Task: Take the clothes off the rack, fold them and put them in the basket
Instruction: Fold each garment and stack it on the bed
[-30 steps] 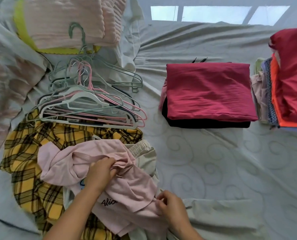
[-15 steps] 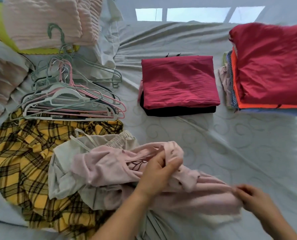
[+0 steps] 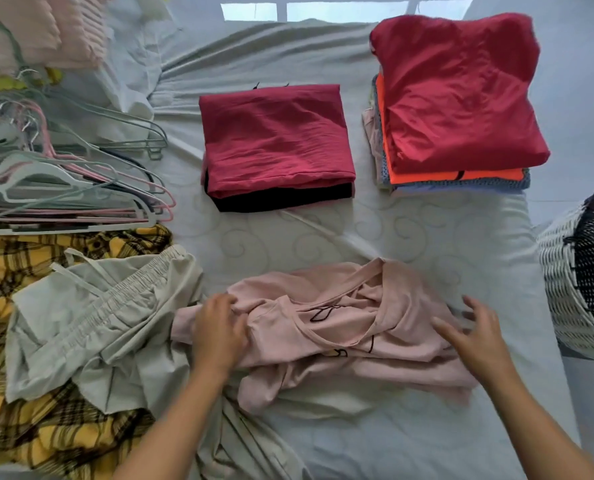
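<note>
Pink shirt lies crumpled on the bed sheet, near the wicker basket. Left hand bunches its left edge, seemingly gripping; right hand hovers over its right side, fingers spread.

Open strip of pale swirl-patterned bed sheet between crumpled pink garment and folded crimson stack; passage there. Left blocked by heap of plastic hangers and grey-green drawstring shorts. White woven basket bounds right edge, beside taller folded red-topped pile.
</note>
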A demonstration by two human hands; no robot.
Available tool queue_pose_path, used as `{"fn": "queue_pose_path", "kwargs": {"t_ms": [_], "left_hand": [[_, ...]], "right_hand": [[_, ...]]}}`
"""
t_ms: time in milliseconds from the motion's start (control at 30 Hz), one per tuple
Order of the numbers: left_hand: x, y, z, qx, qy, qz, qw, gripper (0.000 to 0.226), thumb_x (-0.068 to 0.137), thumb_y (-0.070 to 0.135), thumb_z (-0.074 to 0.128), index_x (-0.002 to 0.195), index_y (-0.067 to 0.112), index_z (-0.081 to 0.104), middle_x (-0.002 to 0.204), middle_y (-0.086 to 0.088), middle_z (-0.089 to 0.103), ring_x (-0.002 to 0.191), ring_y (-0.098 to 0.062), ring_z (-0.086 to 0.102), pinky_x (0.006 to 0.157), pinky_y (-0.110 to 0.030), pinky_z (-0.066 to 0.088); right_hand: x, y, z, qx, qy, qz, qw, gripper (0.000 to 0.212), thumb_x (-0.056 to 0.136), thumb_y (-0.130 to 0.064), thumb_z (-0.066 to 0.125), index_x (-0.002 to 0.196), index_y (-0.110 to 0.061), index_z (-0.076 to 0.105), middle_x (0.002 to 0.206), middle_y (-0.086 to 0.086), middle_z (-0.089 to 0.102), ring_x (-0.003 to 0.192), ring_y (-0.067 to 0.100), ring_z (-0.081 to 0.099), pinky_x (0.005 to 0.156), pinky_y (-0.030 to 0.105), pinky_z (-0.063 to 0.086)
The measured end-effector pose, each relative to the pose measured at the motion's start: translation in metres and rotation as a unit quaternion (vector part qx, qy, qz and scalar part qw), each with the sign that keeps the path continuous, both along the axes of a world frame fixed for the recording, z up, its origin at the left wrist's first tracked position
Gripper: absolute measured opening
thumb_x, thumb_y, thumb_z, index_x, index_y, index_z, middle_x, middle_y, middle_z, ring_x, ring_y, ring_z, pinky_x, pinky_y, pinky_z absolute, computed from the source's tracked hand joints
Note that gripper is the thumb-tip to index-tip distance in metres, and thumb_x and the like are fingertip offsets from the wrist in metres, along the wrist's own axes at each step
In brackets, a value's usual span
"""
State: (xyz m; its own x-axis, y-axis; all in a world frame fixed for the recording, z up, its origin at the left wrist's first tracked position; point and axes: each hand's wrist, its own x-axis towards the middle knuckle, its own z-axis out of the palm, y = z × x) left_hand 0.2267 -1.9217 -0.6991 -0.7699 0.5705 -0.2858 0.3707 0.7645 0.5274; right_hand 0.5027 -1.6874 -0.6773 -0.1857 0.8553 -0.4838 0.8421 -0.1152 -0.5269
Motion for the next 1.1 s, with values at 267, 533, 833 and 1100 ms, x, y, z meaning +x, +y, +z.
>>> {"fn": "queue_pose_path", "kwargs": {"t_ms": [267, 533, 833, 1100], "left_hand": [[-0.044, 0.009, -0.012, -0.194, -0.011, -0.143, 0.97, 0.029, 0.086, 0.025, 0.06, 0.115, 0.021, 0.061, 0.114, -0.007, 0.064, 0.107, -0.027, 0.057, 0.082, -0.033, 0.045], [-0.035, -0.019, 0.003, -0.141, 0.08, -0.128, 0.978, 0.04, 0.079, 0.014, 0.069, 0.118, 0.011, 0.062, 0.109, -0.018, 0.06, 0.1, -0.039, 0.058, 0.079, -0.046, 0.049], [-0.015, -0.002, -0.003, -0.143, 0.07, -0.193, 0.968, 0.029, 0.082, 0.012, 0.062, 0.111, 0.011, 0.062, 0.093, -0.019, 0.05, 0.084, -0.037, 0.055, 0.064, -0.037, 0.036], [-0.058, -0.001, 0.039, 0.118, -0.096, 0.011, 0.988, 0.01, 0.081, 0.002, 0.064, 0.083, 0.012, 0.065, 0.084, -0.006, 0.058, 0.083, -0.021, 0.056, 0.076, -0.028, 0.043]], "right_hand": [[-0.041, 0.027, -0.018, -0.114, 0.0, 0.035, 0.993, 0.027, 0.08, -0.018, 0.071, 0.101, -0.002, 0.066, 0.094, 0.016, 0.064, 0.087, 0.024, 0.056, 0.073, 0.035, 0.04], [0.003, 0.023, -0.003, -0.11, -0.03, 0.073, 0.991, 0.019, 0.078, 0.002, 0.065, 0.093, -0.005, 0.057, 0.089, 0.012, 0.061, 0.084, 0.026, 0.054, 0.071, 0.034, 0.039], [-0.041, 0.016, -0.021, 0.007, -0.055, 0.183, 0.982, 0.037, 0.083, -0.019, 0.069, 0.118, -0.008, 0.062, 0.112, 0.019, 0.064, 0.105, 0.03, 0.058, 0.081, 0.033, 0.04], [-0.032, 0.03, 0.021, -0.011, 0.263, -0.024, 0.965, 0.025, 0.071, -0.033, 0.075, 0.072, -0.023, 0.053, 0.051, -0.021, 0.052, 0.054, -0.006, 0.041, 0.054, 0.012, 0.033]]}}
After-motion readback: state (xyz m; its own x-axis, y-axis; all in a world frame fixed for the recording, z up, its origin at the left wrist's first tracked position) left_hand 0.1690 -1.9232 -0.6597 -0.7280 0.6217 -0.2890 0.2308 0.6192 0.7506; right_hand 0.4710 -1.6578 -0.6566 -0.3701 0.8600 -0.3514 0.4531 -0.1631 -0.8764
